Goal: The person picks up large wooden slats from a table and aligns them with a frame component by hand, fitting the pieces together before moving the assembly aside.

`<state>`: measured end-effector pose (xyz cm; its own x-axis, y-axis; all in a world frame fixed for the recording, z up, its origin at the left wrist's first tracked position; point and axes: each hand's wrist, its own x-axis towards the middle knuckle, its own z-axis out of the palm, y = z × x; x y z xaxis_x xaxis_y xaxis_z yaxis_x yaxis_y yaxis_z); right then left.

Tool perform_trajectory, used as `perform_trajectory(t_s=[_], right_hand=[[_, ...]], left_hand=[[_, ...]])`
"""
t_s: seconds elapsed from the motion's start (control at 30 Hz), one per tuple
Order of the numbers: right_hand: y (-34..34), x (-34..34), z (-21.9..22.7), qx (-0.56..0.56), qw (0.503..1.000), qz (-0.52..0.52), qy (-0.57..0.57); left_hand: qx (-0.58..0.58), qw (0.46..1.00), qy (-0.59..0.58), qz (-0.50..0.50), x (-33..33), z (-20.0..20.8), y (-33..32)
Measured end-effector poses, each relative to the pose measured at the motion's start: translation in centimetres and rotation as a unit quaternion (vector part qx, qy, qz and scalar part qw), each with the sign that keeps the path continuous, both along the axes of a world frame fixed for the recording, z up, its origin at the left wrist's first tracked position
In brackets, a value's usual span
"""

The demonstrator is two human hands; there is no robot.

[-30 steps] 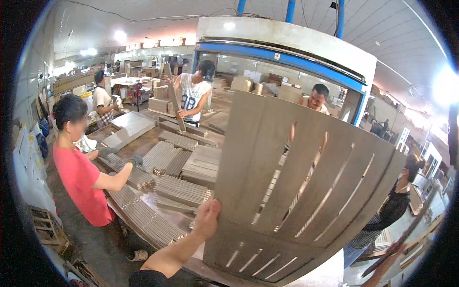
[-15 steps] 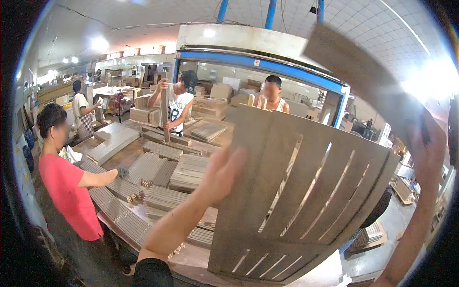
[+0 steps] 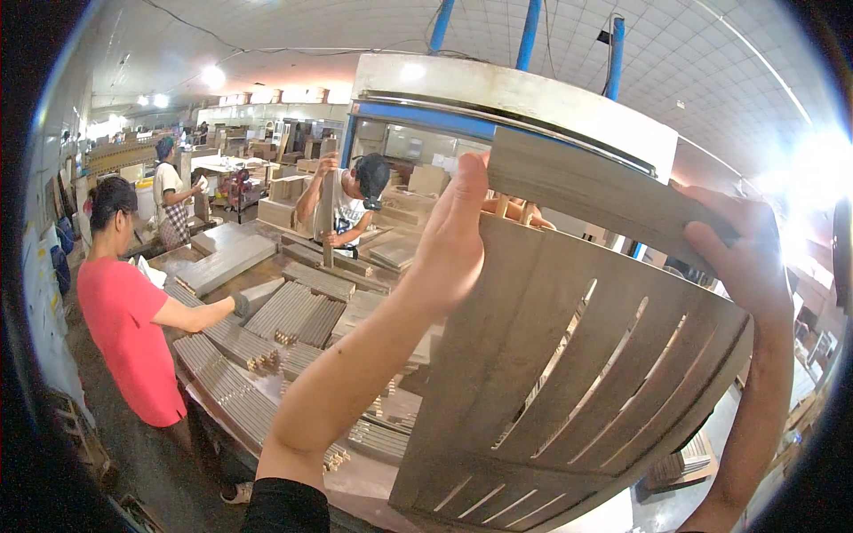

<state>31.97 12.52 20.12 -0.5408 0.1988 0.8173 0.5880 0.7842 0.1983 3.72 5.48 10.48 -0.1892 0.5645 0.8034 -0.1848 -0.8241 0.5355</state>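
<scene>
A slatted brown wooden panel (image 3: 515,311) stands tilted before me, with long narrow gaps between its slats. Short light pegs (image 3: 514,211) stick up from its top edge. Just above that edge I hold a flat brown board (image 3: 586,182) crosswise, and a gap shows between the two. My left hand (image 3: 458,235) is closed at the board's left end, thumb up, its other fingers hidden behind the wood. At the opposite end my right hand (image 3: 742,235) grips the board, with the thumb on the near face.
Stacks of wooden slats (image 3: 298,315) cover the table (image 3: 191,364) to the left. A person in a red shirt (image 3: 133,329) reaches over it. Across from me, a person in a cap (image 3: 351,209) holds an upright plank. A white and blue machine frame (image 3: 533,98) rises behind the panel.
The board has come down and left from the upper right, over the panel's top edge. My left hand has risen from the panel's side to the board's left end.
</scene>
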Motion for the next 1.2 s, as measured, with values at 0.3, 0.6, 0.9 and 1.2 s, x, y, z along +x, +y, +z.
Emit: perform_trajectory(t_s=[0.3,0.6,0.9,1.2], right_hand=[[0.6,-0.3,1.4,-0.012,0.998,0.037,-0.041],[2.3,0.1,0.6,-0.01,0.999,-0.003,-0.036],[2.6,-0.1,0.6,-0.033,0.999,-0.018,-0.034],[1.2,-0.8,-0.7,-0.055,0.998,0.004,-0.002]], left_hand=[[-0.05,0.999,-0.002,0.019,-0.5,-0.1,-0.3],[0.051,0.998,0.024,0.02,-0.5,2.6,0.9],[0.055,0.998,-0.017,-0.018,-1.1,2.4,2.3],[0.082,0.996,-0.007,0.019,-2.0,1.8,2.1]])
